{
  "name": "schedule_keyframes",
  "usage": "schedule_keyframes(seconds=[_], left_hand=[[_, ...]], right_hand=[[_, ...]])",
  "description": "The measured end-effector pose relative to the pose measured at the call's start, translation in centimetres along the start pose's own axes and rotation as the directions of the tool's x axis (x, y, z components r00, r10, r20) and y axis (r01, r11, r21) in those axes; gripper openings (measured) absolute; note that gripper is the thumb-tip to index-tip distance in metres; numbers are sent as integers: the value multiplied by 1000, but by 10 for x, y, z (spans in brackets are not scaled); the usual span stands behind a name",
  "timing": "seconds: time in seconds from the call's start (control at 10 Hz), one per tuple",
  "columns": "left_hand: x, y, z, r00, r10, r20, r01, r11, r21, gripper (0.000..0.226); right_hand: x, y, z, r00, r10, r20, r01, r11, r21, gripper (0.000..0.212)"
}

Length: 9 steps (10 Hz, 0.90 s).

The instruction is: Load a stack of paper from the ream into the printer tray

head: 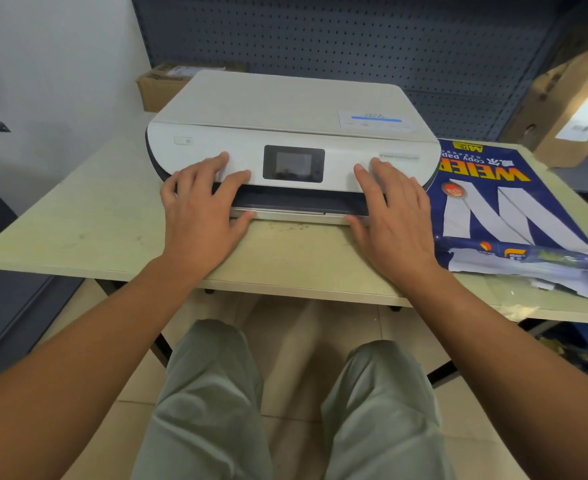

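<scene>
while both hands, left point(202, 209) and right point(394, 216), rest spread and empty on the printer point(285, 133) front, the tray point(296, 212) sits nearly closed. the ream point(514, 216) looks heavy and floppy; lift sheets by opposite edges.

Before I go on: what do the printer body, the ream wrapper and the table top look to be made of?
Printer: matte white plastic, judging by its smooth moulded curves; dark glossy screen.
Ream wrapper: printed blue wrap, glossy paper or film, creased and torn open at the near end, white sheets showing.
Table: pale wood-look board, probably laminate, with a flat, scuffed surface and a square edge.
</scene>
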State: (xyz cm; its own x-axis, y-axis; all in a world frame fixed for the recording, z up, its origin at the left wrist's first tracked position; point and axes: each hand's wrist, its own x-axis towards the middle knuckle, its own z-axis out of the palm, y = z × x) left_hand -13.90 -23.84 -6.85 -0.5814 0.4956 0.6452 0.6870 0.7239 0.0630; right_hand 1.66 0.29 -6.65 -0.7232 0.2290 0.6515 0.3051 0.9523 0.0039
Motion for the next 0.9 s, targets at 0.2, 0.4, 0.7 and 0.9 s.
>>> schedule_keyframes(seconds=[0.2, 0.4, 0.7, 0.9], left_hand=[[-2, 1, -1, 1000, 12, 19, -13, 1000, 25, 54], [-5, 3, -2, 996, 22, 90, -28, 998, 64, 56], [-1, 10, -19, 980, 3, 199, -22, 996, 91, 65], [19, 17, -37, 987, 4, 160, -14, 998, 63, 66]], right_hand=[[-1, -2, -4, 999, -7, 39, 7, 1000, -2, 70], [-5, -1, -10, 991, -7, 133, 8, 1000, -7, 68], [2, -7, -30, 974, 11, 225, -5, 1000, -30, 74], [16, 1, -47, 972, 20, 234, -15, 1000, -21, 74]])
